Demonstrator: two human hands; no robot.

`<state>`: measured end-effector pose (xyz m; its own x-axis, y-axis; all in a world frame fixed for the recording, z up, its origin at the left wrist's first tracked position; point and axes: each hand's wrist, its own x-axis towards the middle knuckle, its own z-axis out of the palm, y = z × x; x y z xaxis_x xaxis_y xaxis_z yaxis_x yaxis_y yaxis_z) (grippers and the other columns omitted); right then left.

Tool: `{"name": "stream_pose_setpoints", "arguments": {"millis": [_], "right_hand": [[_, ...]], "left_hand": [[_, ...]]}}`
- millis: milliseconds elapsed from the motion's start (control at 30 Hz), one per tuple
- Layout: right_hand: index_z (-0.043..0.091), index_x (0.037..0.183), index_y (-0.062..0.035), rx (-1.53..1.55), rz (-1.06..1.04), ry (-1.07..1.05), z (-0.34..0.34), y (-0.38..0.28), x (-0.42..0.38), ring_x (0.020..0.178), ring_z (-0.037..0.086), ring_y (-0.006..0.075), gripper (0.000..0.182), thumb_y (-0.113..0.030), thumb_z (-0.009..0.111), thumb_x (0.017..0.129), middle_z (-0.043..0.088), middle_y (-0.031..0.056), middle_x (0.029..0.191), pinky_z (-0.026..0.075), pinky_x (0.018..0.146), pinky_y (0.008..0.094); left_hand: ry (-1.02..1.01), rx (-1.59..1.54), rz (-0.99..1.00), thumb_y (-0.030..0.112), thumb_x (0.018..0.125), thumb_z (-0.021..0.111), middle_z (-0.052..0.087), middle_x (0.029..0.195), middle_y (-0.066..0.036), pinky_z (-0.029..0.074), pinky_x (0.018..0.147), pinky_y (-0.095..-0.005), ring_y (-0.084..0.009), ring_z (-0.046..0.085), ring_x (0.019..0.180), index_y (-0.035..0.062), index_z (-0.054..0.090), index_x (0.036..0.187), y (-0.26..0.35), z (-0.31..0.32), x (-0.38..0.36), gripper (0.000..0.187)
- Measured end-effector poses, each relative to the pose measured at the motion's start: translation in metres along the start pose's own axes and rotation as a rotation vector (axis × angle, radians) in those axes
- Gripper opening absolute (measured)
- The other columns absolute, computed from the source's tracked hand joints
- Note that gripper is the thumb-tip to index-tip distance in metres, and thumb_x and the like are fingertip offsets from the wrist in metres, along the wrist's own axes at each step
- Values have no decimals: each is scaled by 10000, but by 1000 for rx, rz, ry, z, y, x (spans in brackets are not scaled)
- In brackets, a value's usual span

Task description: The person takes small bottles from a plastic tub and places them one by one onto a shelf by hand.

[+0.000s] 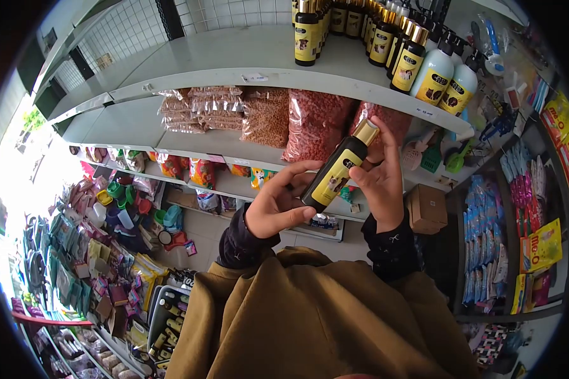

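Observation:
A dark bottle [339,169] with a gold cap and a yellow label showing a dog is held tilted before my chest, its cap toward the upper right. My left hand [279,201] grips the bottle's lower end, thumb near the base. Around the upper part, just under the cap, my right hand [382,177] is closed, its thumb on the label. Beyond them, similar gold-capped bottles [305,43] stand upright on the top shelf [234,54]. White pump bottles [432,77] with yellow labels stand at that shelf's right end.
Bags of brown and reddish pellets [313,123] fill the second shelf. A crate [164,297] of bottles sits at lower left, near heaped goods on the floor. A cardboard box [426,208] stands to the right, beside racks of hanging packets [482,246].

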<state>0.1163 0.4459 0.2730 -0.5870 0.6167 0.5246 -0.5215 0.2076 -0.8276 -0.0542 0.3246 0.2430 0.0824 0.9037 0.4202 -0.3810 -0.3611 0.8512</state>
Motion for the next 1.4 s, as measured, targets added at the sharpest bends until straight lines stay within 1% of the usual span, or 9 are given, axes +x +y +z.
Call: {"name": "stream_pose_setpoints", "arguments": {"millis": [367,567,833,900,1000,1067,1233,1367,1400], "right_hand": [[215,1449,-105,-26,30,21,4,2,0,988,592,146,757,-82,677,850,574,105,1101,500,812,268],[207,1448,-92,-161,44,32,0,-3,1,930,615,141,795,-105,708,831,591,115,1109,508,749,249],[167,1457,-90,-265,-49,-27,7,-8,10,930,623,153,866,-104,735,804,595,117,1099,510,762,254],[161,1459,-90,-272,-53,-29,8,-9,13,936,623,155,874,-101,736,801,595,117,1095,510,766,255],[143,1471,-96,-193,-7,-4,11,-10,16,1047,570,176,900,-108,739,796,514,105,1208,485,894,303],[141,1471,-96,-221,-14,4,13,-10,19,1046,570,177,902,-101,738,794,516,106,1203,484,897,306],[132,1475,-101,-262,-88,51,20,-8,26,1039,572,182,909,-76,732,792,530,112,1181,477,913,315],[162,1459,-89,-277,-201,87,25,-11,40,1035,574,187,866,-54,718,796,545,111,1159,471,921,315],[179,1450,-81,-286,-243,101,25,-14,45,1034,574,188,844,-46,713,798,551,110,1152,470,923,315]], "left_hand": [[-23,-33,-17,-123,800,589,439,1335,-126,424,975,-314,-209,434,1257,12,266,1415,-3,-11,-2,707],[-49,-63,-21,-142,794,572,431,1349,-129,422,977,-316,-213,425,1268,18,270,1413,-3,-15,1,707],[-89,64,5,-59,796,673,478,1320,-121,420,985,-330,-204,474,1230,27,296,1403,1,-29,17,720],[-97,208,54,-3,781,719,525,1268,-114,432,971,-332,-192,520,1174,19,344,1378,4,-32,21,706],[-92,380,97,35,769,747,565,1216,-111,446,952,-331,-183,559,1120,9,389,1351,13,-37,26,684],[-80,582,122,54,761,758,598,1164,-112,462,927,-327,-177,590,1067,-3,431,1322,19,-38,29,652],[-8,622,186,61,748,765,616,1144,-121,476,896,-313,-178,615,1018,-11,489,1271,23,-39,30,596],[96,805,344,81,756,751,620,1123,-129,476,876,-334,-233,625,982,9,539,1221,29,-45,35,516],[132,916,434,85,764,740,620,1104,-134,475,863,-345,-256,623,960,13,555,1197,35,-50,41,477]]}}
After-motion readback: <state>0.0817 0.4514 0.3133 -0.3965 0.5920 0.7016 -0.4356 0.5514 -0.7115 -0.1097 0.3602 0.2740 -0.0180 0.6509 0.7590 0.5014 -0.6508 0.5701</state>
